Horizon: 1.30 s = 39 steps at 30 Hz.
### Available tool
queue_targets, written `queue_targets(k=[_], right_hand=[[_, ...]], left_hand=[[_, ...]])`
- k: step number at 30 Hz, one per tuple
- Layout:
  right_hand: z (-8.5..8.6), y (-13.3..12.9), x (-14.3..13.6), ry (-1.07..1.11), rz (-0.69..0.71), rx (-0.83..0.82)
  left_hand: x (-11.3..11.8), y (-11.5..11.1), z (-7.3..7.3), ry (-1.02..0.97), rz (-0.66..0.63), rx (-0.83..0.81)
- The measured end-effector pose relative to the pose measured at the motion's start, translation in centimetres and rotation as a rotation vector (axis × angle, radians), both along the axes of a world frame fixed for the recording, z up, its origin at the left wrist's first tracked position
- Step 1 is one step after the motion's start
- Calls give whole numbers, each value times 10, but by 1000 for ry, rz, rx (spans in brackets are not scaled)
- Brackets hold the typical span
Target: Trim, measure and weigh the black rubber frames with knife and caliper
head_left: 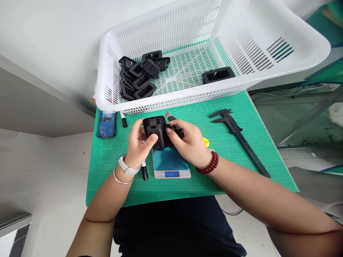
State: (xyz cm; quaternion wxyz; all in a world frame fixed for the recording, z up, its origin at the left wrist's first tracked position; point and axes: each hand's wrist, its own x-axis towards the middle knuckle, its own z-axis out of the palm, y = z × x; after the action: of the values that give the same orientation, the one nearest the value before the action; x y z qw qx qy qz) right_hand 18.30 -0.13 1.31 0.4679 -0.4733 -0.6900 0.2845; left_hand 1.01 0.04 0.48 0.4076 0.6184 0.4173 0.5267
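My left hand (140,142) is closed on a black plastic housing (155,134) with a flanged rim and a small tab. Its thumb lies across the front of the part. My right hand (189,141) pinches a smaller dark piece (178,131) close beside the housing; its fingers cover much of it, so I cannot make out its kind. Both parts are held above a small digital scale (170,160) with a lit blue display. A knife-like tool with a blade (169,115) lies just behind my hands.
A white slatted basket (174,101) spans the back, with several black housings (140,76) heaped at its left and another housing (218,75) at right. A dark caliper (238,134) lies right. Markers (144,171) and a blue box (106,125) lie on the green mat (107,160).
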Motion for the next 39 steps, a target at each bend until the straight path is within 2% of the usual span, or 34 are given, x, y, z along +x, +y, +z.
queue_targets(k=[6,14,21,25,29,34,39], right_hand=[[0,3,3,166,-84,-52],[-5,6,2,296,-66,-71],[-1,6,3,191,-6,-31],[0,7,4,187,-60,-36],[1,7,4,203,-56,-63],[2,7,5,199,41,-43],[1,8,6,102,84,41]], left_hand=[[-2,4,-2,-23,54,53],[0,6,-1,27,41,45],[-1,4,1,37,-12,22],[-3,2,0,50,37,5],[-5,2,2,107,83,37],[-6,-1,8,157,-20,18],[-6,-3,8,158,-137,-39]])
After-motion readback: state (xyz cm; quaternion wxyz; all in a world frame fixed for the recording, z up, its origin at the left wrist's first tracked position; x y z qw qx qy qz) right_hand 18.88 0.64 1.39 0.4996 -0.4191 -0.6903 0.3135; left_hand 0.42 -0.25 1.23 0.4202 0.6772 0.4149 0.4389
